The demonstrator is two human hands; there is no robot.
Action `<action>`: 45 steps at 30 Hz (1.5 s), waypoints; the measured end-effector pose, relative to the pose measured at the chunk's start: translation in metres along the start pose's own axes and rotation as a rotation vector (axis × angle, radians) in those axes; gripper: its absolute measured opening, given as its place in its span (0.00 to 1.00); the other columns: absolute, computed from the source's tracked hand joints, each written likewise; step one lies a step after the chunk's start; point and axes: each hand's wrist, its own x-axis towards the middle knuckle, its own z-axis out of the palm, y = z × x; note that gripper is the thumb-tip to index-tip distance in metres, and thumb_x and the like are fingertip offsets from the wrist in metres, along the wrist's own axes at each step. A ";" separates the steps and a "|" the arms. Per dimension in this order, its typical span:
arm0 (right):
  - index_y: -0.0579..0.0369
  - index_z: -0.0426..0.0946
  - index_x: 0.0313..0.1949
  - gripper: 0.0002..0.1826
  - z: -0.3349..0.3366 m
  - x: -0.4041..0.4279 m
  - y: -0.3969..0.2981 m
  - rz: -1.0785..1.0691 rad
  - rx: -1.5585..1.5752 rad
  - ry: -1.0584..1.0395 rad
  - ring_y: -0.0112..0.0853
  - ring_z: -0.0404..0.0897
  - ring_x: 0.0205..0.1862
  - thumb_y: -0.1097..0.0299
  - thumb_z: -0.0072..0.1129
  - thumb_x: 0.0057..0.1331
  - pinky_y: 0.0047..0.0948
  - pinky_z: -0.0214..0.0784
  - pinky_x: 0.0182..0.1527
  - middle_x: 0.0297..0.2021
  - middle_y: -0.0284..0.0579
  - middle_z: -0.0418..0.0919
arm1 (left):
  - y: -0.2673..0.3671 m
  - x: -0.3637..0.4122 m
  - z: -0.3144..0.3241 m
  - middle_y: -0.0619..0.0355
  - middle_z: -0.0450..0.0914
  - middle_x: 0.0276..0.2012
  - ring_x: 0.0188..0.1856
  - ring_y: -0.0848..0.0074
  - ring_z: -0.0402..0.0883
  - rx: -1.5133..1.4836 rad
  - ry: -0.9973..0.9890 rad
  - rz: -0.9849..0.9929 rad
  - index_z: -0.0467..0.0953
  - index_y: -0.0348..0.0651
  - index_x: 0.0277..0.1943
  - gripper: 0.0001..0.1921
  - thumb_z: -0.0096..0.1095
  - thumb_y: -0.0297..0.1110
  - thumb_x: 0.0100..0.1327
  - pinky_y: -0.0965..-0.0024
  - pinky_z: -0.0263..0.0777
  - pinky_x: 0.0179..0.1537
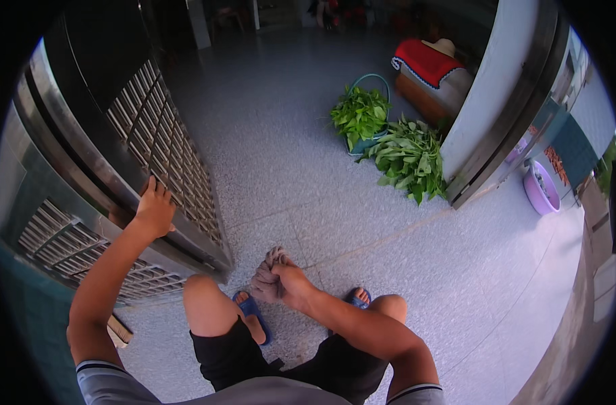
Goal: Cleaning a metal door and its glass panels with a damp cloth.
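My left hand (pixel 156 208) grips the edge of an open stainless-steel door (pixel 174 152) with a barred lower panel, at the left. Bunched in my right hand (pixel 294 286) is a greyish-brown cloth (pixel 268 278), held in front of my knees and apart from the door. Part of the cloth is hidden by my fingers. Below the cloth, my feet in blue slippers (pixel 257 316) rest on the speckled floor (pixel 267 192).
A green basket (pixel 361 145) of leafy greens (pixel 361 111) and a leafy pile (pixel 412 159) lie by the right door frame (pixel 510 126). Outside stands a purple basin (pixel 538 195). A red cloth (pixel 429 63) and a straw hat (pixel 442 46) are farther in. A brush (pixel 119 331) lies at lower left.
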 end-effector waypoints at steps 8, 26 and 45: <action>0.57 0.64 0.50 0.16 -0.012 -0.035 -0.022 0.005 -0.017 0.044 0.39 0.77 0.47 0.79 0.38 0.62 0.41 0.74 0.52 0.44 0.45 0.73 | -0.001 0.021 -0.004 0.55 0.81 0.38 0.45 0.65 0.78 0.097 0.122 0.074 0.82 0.44 0.40 0.25 0.60 0.59 0.55 0.58 0.62 0.50; 0.55 0.63 0.51 0.19 0.011 -0.077 -0.010 -0.509 -0.107 0.331 0.35 0.76 0.46 0.76 0.43 0.60 0.35 0.74 0.46 0.42 0.45 0.72 | 0.269 -0.013 -0.045 0.51 0.65 0.63 0.63 0.65 0.67 -2.670 -0.400 0.381 0.58 0.44 0.68 0.33 0.39 0.58 0.69 0.59 0.69 0.56; 0.59 0.70 0.47 0.17 0.115 -0.008 0.147 -0.957 -1.152 0.649 0.50 0.74 0.46 0.71 0.54 0.58 0.45 0.68 0.48 0.42 0.55 0.74 | 0.170 0.070 0.141 0.47 0.71 0.58 0.59 0.61 0.71 -2.687 -0.824 0.938 0.62 0.34 0.63 0.24 0.47 0.41 0.71 0.61 0.67 0.60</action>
